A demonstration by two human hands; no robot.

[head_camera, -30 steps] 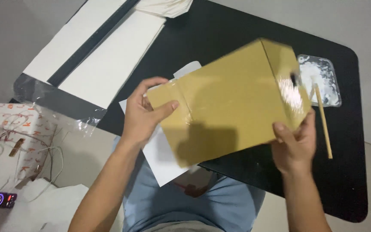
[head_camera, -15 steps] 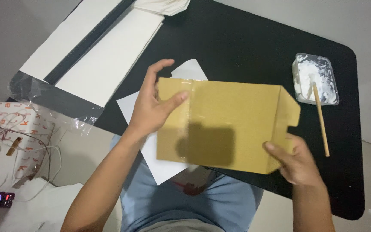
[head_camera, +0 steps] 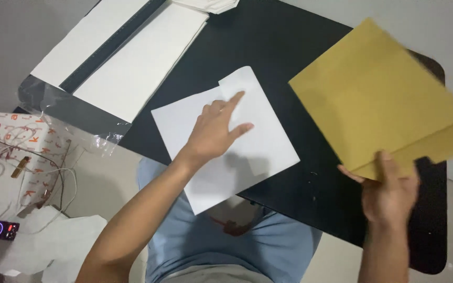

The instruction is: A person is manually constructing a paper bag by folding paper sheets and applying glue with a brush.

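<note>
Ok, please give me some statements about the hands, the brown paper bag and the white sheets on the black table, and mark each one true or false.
1. The right hand holds the brown paper bag by its lower edge. True.
2. The left hand grips the bag as well. False: it lies on the white paper sheet, apart from the bag.
3. The bag lies flat under the white sheet. False: it is lifted over the right part of the black table.
4. Long white sheets lie at the far left of the table. True.
5. A small lit device lies left of the person, off the table. True.
</note>
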